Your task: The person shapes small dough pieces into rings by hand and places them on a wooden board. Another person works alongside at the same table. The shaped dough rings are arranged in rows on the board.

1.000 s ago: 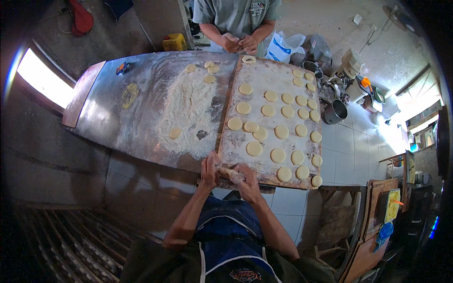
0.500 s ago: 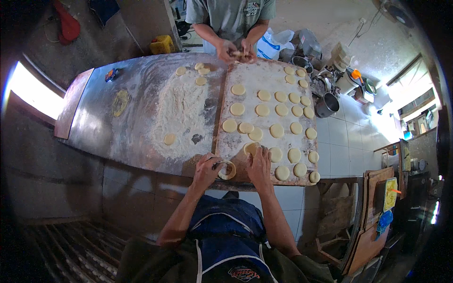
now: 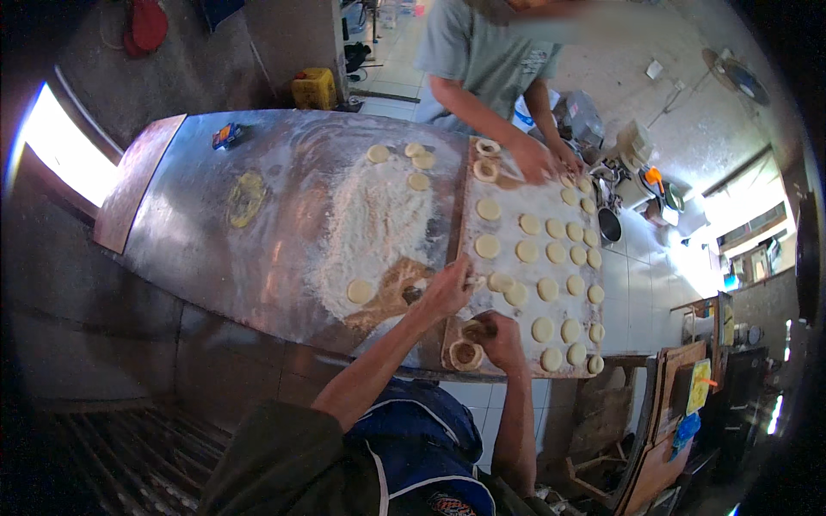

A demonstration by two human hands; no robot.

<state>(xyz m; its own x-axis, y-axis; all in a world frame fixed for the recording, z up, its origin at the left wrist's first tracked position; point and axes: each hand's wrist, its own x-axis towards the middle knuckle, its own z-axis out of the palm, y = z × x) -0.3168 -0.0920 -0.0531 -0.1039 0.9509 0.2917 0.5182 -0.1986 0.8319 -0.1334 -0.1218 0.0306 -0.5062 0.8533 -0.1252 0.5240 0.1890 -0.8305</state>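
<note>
Pale, flat dough rounds [image 3: 547, 289] lie in rough rows on a floured board [image 3: 508, 193]. My left hand [image 3: 449, 290] reaches over the board's left edge, its fingers closed on a dough round whose pale edge shows at the fingertips. Close by on the right, my right hand [image 3: 502, 339] is curled with fingers pointing left, round a shaded piece of dough that it mostly hides. Just below those fingers, a dough ring [image 3: 465, 355] lies at the board's near left corner. Two more dough rings [image 3: 486, 170] sit at the far left corner.
Across the table, a person in a grey shirt [image 3: 490, 77] works with both hands over the board's far side. Left of the board, a metal tabletop [image 3: 284, 232] carries spread flour [image 3: 379, 224] and a few dough rounds. Pots [image 3: 609, 225] and buckets stand at the right.
My left hand has left the near ring and moved up to a dough round. My right hand has shifted leftward over the ring. The other person has set down rings and reached right.
</note>
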